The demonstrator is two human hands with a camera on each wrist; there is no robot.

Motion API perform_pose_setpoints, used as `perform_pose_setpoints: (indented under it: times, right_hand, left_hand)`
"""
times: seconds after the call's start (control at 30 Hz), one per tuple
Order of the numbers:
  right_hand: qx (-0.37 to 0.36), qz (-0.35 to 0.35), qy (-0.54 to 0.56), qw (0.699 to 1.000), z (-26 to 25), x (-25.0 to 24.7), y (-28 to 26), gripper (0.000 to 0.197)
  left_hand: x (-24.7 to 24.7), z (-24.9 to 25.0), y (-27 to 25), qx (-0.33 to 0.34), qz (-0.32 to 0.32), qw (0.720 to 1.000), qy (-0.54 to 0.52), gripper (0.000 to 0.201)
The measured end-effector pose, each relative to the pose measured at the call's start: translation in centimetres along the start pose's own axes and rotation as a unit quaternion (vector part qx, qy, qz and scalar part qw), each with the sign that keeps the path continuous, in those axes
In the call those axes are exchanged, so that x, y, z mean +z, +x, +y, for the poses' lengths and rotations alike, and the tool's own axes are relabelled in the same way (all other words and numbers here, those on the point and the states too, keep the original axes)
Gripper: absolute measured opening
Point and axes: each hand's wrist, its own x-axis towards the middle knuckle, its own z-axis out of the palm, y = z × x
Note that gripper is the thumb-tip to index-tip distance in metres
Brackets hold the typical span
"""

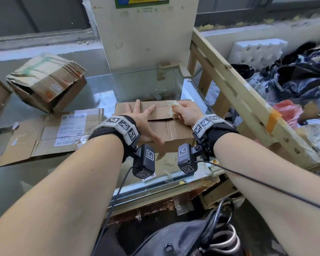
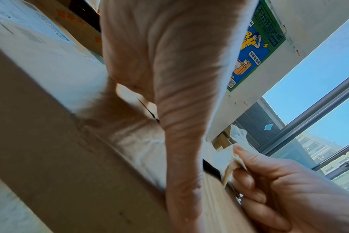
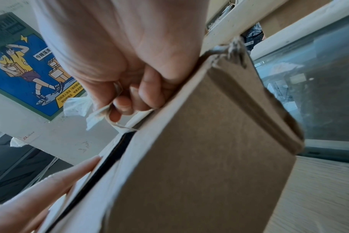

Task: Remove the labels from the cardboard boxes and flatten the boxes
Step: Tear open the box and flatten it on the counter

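A brown cardboard box stands on the glass table in front of me. My left hand lies flat on its top with the fingers spread, pressing it down. My right hand pinches a crumpled strip of clear tape lifted off the top seam at the box's right end. In the left wrist view the tape strip runs between thumb and fingers of the right hand. The right wrist view shows the fingers curled on the tape above the box side.
A flattened box with white labels lies on the table to the left. Behind it sits a crushed box holding folded cardboard. A wooden frame runs along the right, with bags and foam beyond. A white board with a poster stands behind.
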Motion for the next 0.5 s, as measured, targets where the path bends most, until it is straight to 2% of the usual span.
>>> perform_pose_setpoints:
  times: [0.23, 0.5]
  right_hand:
    - [0.001, -0.002, 0.08, 0.997, -0.29, 0.0, -0.06, 0.028]
    - [0.007, 0.001, 0.108, 0.994, -0.21, -0.28, 0.11, 0.026]
  left_hand:
    - [0.16, -0.24, 0.39, 0.003, -0.002, 1.0, -0.003, 0.138]
    - [0.2, -0.35, 0.63, 0.003, 0.0, 1.0, 0.0, 0.138]
